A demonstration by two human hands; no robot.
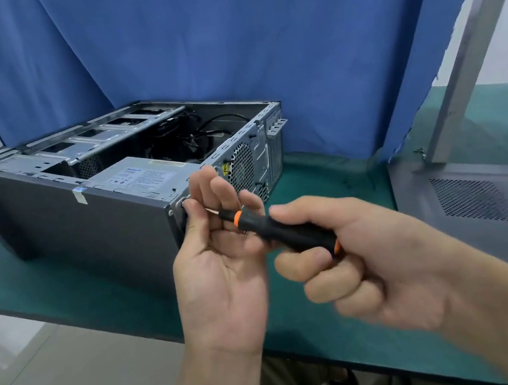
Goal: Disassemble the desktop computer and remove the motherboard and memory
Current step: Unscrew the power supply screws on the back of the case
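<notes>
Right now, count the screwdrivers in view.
1. The screwdriver is gripped in the right hand, its shaft by the left hand at the rear corner of the computer case. More may be hidden.
</notes>
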